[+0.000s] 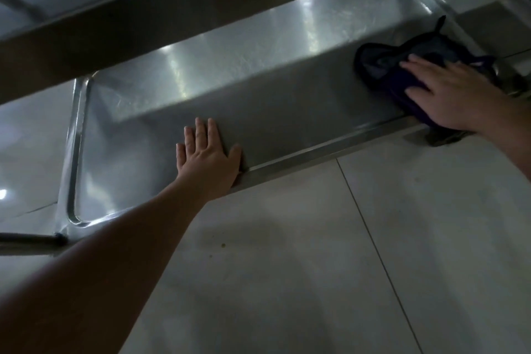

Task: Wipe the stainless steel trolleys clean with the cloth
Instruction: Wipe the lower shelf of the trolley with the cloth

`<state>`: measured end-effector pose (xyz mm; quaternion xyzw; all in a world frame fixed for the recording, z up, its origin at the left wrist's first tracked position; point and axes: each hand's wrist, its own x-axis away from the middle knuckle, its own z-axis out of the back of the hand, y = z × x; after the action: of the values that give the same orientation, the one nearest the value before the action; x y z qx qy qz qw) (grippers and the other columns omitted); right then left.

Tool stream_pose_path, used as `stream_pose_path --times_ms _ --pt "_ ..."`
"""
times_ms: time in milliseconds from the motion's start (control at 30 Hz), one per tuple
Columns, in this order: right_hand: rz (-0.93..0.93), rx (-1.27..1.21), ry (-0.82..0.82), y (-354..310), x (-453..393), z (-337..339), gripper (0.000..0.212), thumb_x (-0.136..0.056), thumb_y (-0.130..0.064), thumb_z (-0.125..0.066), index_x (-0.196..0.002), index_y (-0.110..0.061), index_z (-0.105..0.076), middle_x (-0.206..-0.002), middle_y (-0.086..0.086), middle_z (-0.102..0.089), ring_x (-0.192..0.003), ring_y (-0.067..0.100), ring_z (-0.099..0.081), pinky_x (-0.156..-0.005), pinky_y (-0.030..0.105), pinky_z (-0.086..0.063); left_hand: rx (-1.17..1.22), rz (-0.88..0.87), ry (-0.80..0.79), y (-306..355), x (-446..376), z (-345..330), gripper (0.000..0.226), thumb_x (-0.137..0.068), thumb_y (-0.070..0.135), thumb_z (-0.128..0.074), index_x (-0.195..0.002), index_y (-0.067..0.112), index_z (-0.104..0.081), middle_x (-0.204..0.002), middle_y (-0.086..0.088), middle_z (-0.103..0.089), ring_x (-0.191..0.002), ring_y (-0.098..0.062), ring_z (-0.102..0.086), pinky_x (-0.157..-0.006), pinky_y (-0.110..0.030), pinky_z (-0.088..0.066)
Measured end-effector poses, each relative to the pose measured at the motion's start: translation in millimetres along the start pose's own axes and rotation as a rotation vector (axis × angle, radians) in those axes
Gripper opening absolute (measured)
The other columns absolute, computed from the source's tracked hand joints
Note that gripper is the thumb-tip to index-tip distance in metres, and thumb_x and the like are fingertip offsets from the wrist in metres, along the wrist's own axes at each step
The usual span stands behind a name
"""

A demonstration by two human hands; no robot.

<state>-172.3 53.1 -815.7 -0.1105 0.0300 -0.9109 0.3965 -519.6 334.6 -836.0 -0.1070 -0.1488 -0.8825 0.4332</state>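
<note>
The lower shelf [258, 100] of a stainless steel trolley is seen from above, under the edge of an upper shelf [143, 23]. The left hand [205, 156] is laid flat on the lower shelf near its front rim, fingers straight and spread, holding nothing. The right hand [448, 92] is pressed flat, fingers extended, on a dark cloth [402, 66] at the shelf's right end. The 2 hands are well apart. A tiled floor [316, 267] lies below.
</note>
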Motion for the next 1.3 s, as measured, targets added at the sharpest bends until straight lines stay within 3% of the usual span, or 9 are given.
stream_pose_path --times_ms 200,367,533,667,833,933,1100,1167,1300 --pt "-0.005 -0.004 -0.044 0 -5 -2 0.076 -0.091 -0.068 -0.015 -0.163 -0.041 -0.012 -0.172 -0.020 -0.009 -0.153 0.033 -0.028 -0.126 0.051 -0.016 -0.025 -0.217 0.036 73 -4 6 0.080 -0.106 0.063 -0.026 -0.169 0.024 0.006 -0.175 -0.001 0.019 -0.160 -0.025 0.020 -0.121 -0.039 0.012" --pt "-0.065 -0.048 -0.071 -36 -1 -4 0.072 -0.098 -0.063 -0.017 -0.165 -0.038 -0.010 -0.173 -0.018 0.000 -0.160 0.029 -0.006 -0.128 0.054 -0.006 -0.056 -0.194 -0.059 120 -20 -18 0.081 -0.105 0.066 -0.015 -0.167 0.024 0.014 -0.174 -0.001 0.024 -0.159 -0.025 0.024 -0.126 -0.044 0.015" --pt "0.221 -0.034 -0.093 -106 12 -23 0.063 -0.106 -0.058 -0.016 -0.165 -0.039 -0.006 -0.172 -0.020 0.002 -0.161 0.023 0.003 -0.128 0.051 0.001 -0.066 -0.171 0.005 122 -19 -33 0.083 -0.102 0.066 -0.010 -0.167 0.021 0.014 -0.175 -0.004 0.022 -0.160 -0.027 0.022 -0.127 -0.048 0.013" --pt "0.326 -0.020 -0.073 -90 13 -24 0.060 -0.108 -0.055 -0.019 -0.165 -0.042 -0.006 -0.172 -0.021 0.000 -0.160 0.014 0.003 -0.129 0.046 0.001 -0.034 -0.170 0.041 121 -15 -33 0.080 -0.104 0.066 -0.015 -0.168 0.024 0.011 -0.175 0.000 0.020 -0.160 -0.023 0.021 -0.129 -0.045 0.012" --pt "0.032 -0.004 0.035 -4 -1 -11 0.067 -0.098 -0.057 -0.021 -0.164 -0.040 -0.018 -0.172 -0.018 -0.011 -0.159 0.022 -0.013 -0.127 0.050 -0.009 -0.027 -0.174 0.067 118 -12 -30 0.080 -0.105 0.065 -0.021 -0.169 0.024 0.008 -0.176 0.001 0.017 -0.161 -0.021 0.020 -0.129 -0.044 0.012" --pt "-0.241 -0.034 0.044 46 -17 -3 0.067 -0.101 -0.053 -0.017 -0.165 -0.036 -0.010 -0.174 -0.012 -0.005 -0.160 0.027 -0.004 -0.128 0.055 -0.005 -0.015 -0.182 0.084 119 -9 -30 0.081 -0.105 0.065 -0.021 -0.169 0.024 0.007 -0.177 0.000 0.015 -0.161 -0.020 0.019 -0.129 -0.044 0.012" --pt "-0.453 -0.146 0.011 9 -28 -5 0.068 -0.102 -0.049 -0.012 -0.166 -0.029 -0.003 -0.175 -0.007 0.004 -0.160 0.033 0.005 -0.127 0.056 0.000 -0.026 -0.178 0.073 120 -8 -30 0.081 -0.105 0.064 -0.020 -0.168 0.024 0.010 -0.176 0.001 0.019 -0.160 -0.020 0.022 -0.129 -0.045 0.014" --pt "-0.352 -0.154 -0.007 -29 -20 -10 0.070 -0.102 -0.051 -0.017 -0.167 -0.025 -0.008 -0.175 -0.006 0.001 -0.160 0.036 0.000 -0.127 0.055 -0.003 -0.025 -0.174 0.080 122 -8 -31 0.080 -0.106 0.063 -0.020 -0.168 0.023 0.011 -0.176 0.000 0.019 -0.160 -0.020 0.023 -0.129 -0.045 0.014" --pt "0.140 -0.092 -0.035 -122 -14 -26 0.073 -0.098 -0.059 -0.018 -0.166 -0.034 -0.013 -0.174 -0.013 -0.005 -0.161 0.026 -0.002 -0.128 0.050 -0.001 -0.026 -0.182 0.090 120 -7 -32 0.080 -0.106 0.062 -0.020 -0.168 0.022 0.011 -0.176 0.000 0.019 -0.160 -0.020 0.023 -0.128 -0.044 0.014"
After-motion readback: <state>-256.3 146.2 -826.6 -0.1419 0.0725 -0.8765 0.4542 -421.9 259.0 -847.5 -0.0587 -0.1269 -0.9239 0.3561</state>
